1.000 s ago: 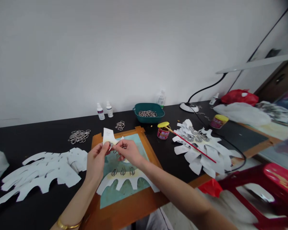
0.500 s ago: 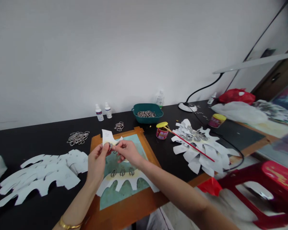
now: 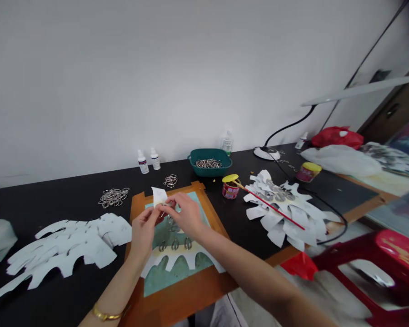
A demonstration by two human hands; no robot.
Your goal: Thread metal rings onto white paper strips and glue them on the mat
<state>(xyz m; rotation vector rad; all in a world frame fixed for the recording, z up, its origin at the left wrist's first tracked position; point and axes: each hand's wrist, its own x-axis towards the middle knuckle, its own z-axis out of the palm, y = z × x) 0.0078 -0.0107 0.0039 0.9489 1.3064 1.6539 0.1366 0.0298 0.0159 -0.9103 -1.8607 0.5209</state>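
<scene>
Over the green mat with an orange taped border (image 3: 187,287), my left hand (image 3: 146,227) and my right hand (image 3: 184,212) meet fingertip to fingertip. My left hand pinches a white paper piece (image 3: 159,195) that stands up behind the fingers. Between both hands' fingertips is a small metal ring, partly hidden. Below them, a scalloped white paper strip (image 3: 177,259) lies on the mat, with metal rings (image 3: 175,245) standing along its upper edge. More rings hang or lie just under my right hand.
Left are stacked cut papers (image 3: 68,245) and loose rings (image 3: 113,197). Behind stand two small bottles (image 3: 143,162) and a green basket of rings (image 3: 209,171). Right are a tin (image 3: 230,190), a red stick (image 3: 272,207) over a paper pile (image 3: 293,213), a lamp (image 3: 266,153) and a red stool (image 3: 371,272).
Both hands have moved slightly right with the paper piece, which is now turned and shows narrower. My right hand's fingers have closed in nearer the left fingertips. The view has shifted slightly.
</scene>
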